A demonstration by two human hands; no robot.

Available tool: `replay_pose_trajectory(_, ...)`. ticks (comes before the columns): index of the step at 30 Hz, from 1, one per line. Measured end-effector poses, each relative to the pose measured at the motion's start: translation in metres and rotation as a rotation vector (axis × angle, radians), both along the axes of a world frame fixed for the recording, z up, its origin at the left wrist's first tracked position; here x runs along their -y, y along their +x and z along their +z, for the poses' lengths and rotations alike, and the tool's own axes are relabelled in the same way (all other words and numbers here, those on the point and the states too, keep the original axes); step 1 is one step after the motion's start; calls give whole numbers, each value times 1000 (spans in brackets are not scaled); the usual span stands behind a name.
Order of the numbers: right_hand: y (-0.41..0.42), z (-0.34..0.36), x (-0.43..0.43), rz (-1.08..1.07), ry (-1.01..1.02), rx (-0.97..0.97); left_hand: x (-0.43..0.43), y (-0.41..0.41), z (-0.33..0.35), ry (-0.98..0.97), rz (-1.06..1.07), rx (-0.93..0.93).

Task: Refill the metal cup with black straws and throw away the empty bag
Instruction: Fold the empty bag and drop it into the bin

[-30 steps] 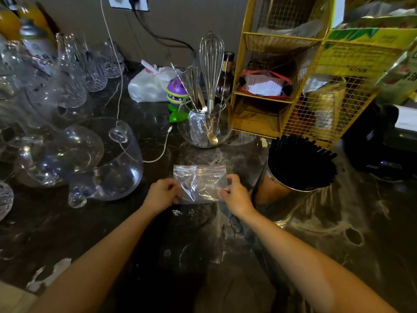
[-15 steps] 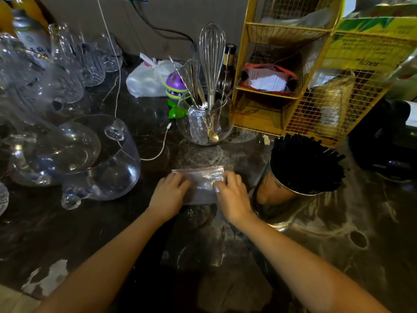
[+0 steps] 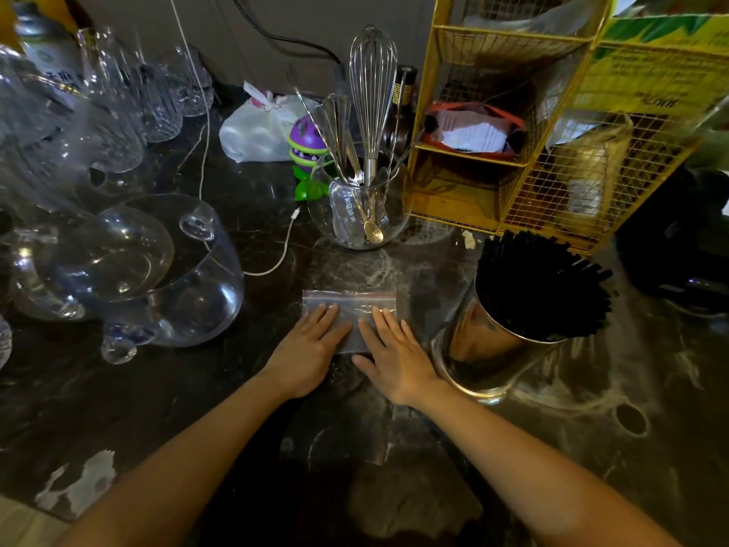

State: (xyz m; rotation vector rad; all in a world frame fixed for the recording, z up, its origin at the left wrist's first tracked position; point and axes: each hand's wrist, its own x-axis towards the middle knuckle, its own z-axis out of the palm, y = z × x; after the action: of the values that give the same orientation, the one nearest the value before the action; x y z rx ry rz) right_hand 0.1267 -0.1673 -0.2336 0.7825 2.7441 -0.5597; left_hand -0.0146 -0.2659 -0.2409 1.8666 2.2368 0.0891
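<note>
**Empty bag pressed flat beside a full cup of straws**

Both hands lie palm-down on a clear zip bag spread flat on the dark marble counter, well in from its near edge. The left hand covers the bag's left half, fingers extended and close together; the right hand covers the right half the same way, thumb out to the side. Neither hand grips or pinches anything. The bag's red-lined seal edge points away from the person, uncovered.

Just right of the right hand stands the metal cup, packed with black straws that fan out past its rim. Behind it, a yellow wire rack fills the counter's far right side. A glass jar holding a whisk and spoons sits beyond the bag, with bare stone between them. A large glass bowl crowds the left side, with more glassware behind it, and a white cable curls between bowl and jar. The widest open counter lies toward the near edge, around the forearms and to the right of the cup.
</note>
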Motion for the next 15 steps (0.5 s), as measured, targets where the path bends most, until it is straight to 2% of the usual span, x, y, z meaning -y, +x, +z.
replay_pose_trajectory(6,1,7,-3,40,12,36,-1,-3,5,-132,-18,17)
replay_pose_trajectory(15,-4,27,-11,55,84,-86,-13,-5,27,-12,-11,-40)
